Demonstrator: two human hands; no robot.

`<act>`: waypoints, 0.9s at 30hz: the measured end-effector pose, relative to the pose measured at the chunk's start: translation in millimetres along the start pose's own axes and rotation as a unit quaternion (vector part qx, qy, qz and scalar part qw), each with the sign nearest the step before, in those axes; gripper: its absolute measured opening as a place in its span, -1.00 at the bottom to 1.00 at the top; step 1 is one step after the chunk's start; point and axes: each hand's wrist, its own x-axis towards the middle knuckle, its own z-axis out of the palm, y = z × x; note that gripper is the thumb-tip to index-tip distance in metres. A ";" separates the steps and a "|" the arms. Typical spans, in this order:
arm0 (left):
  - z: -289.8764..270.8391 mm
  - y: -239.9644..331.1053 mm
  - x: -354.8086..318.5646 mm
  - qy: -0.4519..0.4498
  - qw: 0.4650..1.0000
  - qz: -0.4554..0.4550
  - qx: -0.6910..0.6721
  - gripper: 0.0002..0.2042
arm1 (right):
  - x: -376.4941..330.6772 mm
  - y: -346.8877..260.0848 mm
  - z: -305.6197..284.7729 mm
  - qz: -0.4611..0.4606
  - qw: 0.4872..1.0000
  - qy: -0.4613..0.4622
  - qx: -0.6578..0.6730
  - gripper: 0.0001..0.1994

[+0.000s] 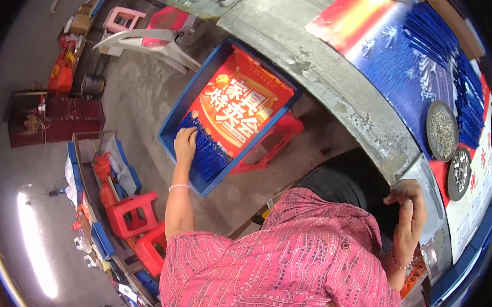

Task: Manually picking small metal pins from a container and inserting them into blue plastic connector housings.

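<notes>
Left hand [186, 144] stretched out to the blue tray [172, 121], grip curled down onto the pile of thin blue sticks [207, 150] at the tray's near corner; touching them for certain, but cannot tell whether closed around any. Sticks packed side by side just beyond and right of that grip, long axes running diagonally across the tray, alongside a red printed sheet [233, 109]. Right hand [408, 219] resting at the counter [332, 86] edge, grip loose, half-open, holding nothing. Round dishes of small metal pieces [442, 131] beyond that grip.
</notes>
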 end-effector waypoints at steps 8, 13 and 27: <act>-62.4 94.2 34.1 0.104 0.994 0.029 -0.022 -0.83 | -7.4 15.8 -42.6 -0.056 0.995 0.061 -0.053 -0.78; -59.3 294.3 109.3 0.035 0.948 0.234 -0.212 -0.83 | -31.7 26.5 -72.8 -0.079 0.979 0.142 -0.124 -0.80; 108.3 591.2 225.0 -0.066 0.841 0.475 -0.250 -0.83 | -56.2 60.3 -88.7 -0.084 0.957 0.207 -0.188 -0.83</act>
